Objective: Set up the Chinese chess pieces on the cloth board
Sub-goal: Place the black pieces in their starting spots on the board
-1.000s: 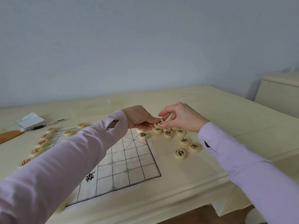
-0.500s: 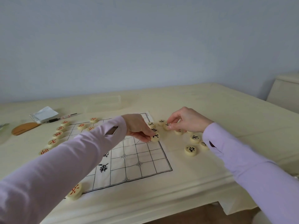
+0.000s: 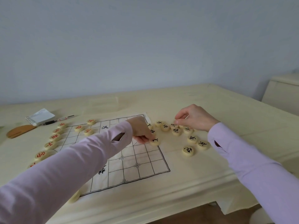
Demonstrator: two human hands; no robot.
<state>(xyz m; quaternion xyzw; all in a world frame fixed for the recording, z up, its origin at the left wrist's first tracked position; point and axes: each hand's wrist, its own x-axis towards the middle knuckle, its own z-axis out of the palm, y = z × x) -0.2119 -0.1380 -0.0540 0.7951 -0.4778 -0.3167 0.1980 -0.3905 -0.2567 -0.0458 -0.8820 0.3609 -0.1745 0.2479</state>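
**As Two Hands Set Black Pieces at the Cloth Board**

Where the cloth board (image 3: 145,162) lies flat on the table (image 3: 226,107), we see the left hand (image 3: 140,131) reaching across it, its fingers curled and pinching a black-marked piece (image 3: 154,141). That piece sits on the board's right border line. Just off the board's right edge we find the right hand (image 3: 192,118), thumb and forefinger drawn narrowly together on a second black piece (image 3: 174,125). This one belongs to a loose cluster of black pieces (image 3: 188,150) spread on the table beside that edge, none of them on the grid. Along the board's left side we note the red pieces (image 3: 55,137), most in a curved file at the border and a few on the grid near the far left corner. One pale piece (image 3: 75,197) lies by the board's near left corner, partly hidden by the left sleeve; we cannot read its face. Beyond the board's far left corner rest a spiral notebook (image 3: 40,117), a pen (image 3: 64,118) and a brown wooden object (image 3: 19,130).
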